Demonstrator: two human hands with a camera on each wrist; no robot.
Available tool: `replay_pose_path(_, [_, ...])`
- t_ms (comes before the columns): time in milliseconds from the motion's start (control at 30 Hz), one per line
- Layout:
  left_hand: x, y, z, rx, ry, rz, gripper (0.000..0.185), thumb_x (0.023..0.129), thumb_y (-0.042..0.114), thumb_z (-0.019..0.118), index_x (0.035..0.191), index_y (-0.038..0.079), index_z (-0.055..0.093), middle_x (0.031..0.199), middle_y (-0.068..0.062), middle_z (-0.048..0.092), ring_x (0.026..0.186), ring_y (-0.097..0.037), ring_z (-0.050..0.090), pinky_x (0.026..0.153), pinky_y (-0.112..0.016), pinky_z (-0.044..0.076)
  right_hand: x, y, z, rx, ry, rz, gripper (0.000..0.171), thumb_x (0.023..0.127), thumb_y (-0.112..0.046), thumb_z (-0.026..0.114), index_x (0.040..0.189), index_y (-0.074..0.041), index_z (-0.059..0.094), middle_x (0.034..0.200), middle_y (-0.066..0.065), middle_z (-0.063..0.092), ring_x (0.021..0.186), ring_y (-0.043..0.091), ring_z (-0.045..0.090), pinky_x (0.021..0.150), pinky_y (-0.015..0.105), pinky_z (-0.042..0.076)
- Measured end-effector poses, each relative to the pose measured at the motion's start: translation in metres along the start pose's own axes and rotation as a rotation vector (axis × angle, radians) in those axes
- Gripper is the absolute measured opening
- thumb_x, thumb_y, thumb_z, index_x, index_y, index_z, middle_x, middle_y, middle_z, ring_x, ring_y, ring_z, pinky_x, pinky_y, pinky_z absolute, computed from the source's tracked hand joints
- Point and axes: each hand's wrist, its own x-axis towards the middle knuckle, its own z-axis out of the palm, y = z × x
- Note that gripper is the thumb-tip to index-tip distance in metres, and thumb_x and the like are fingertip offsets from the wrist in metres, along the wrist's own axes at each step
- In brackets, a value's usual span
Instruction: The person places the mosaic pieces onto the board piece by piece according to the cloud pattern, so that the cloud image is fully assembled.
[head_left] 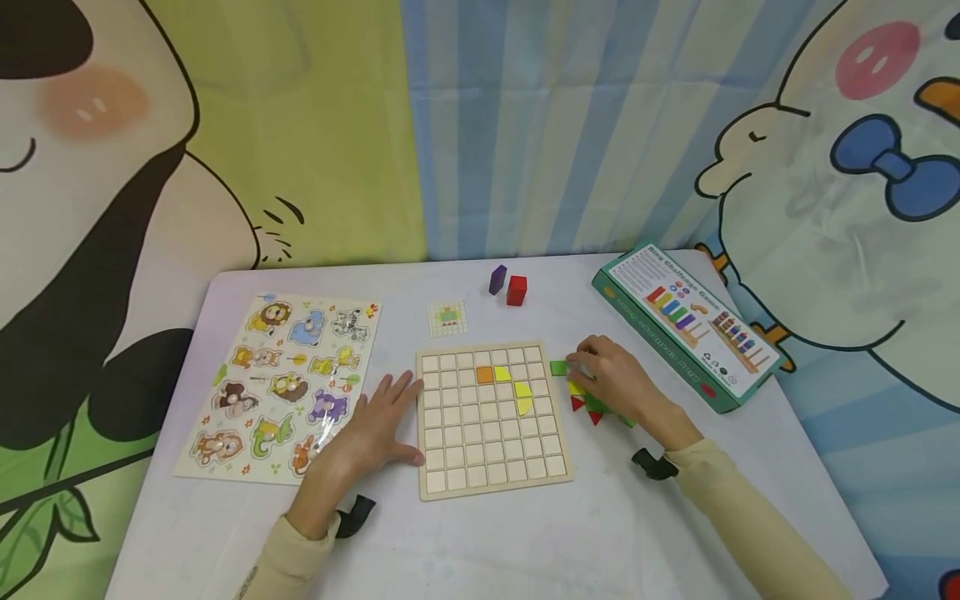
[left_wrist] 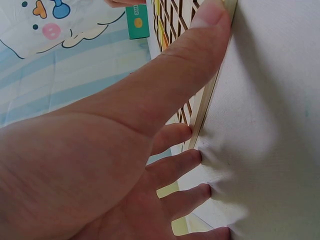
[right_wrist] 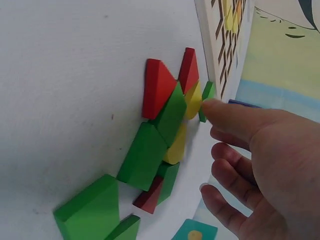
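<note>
Three tiles sit on my grid board (head_left: 491,479); left hand (head_left: 378,429) lies flat, bracing its edge. Right hand (head_left: 611,379), fingers loosely open, touches a green square (head_left: 558,367) beside the board. Guessing I pinch it next.

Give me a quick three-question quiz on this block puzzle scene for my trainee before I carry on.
1. True or false: the left hand rests flat against the left edge of the wooden grid board.
2. Which loose piece is the right hand touching: A) the red cube, B) the small green block, C) the purple block?
3. Fill in: the orange tile sits in the board's ____ row from the top.

Key
1. True.
2. B: the fingertip meets the small green block; the red cube and purple block stand apart, farther back.
3. Second.
</note>
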Motion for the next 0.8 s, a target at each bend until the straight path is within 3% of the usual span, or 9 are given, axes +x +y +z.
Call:
replay_pose_path(533, [0.001,0.0,-0.002,0.006,-0.006,0.009,0.114,0.07,0.032,0.09,0.161,0.008,0.026,0.17,-0.018,0.015,0.155,-0.047,0.007,0.12,-0.074,0.01,0.012,0.009,0.007,0.039,-0.04,0.023,0.028,0.085,-0.028,0.084,0.104,-0.007,0.079,0.1,0.007,0.066,0.085,0.018,0.058,0.074,0.032,0.056])
replay_pose_path(800, [0.001,0.001,-0.001,-0.009,-0.014,0.001,0.114,0.07,0.032,0.091,0.161,0.008,0.026,0.17,-0.017,0.014,0.156,-0.046,0.006,0.121,-0.073,0.008,0.014,-0.001,0.007,0.04,0.046,-0.041,0.028,0.081,-0.028,0.086,0.099,-0.009,0.078,0.1,0.006,0.067,0.086,0.018,0.058,0.073,0.035,0.056])
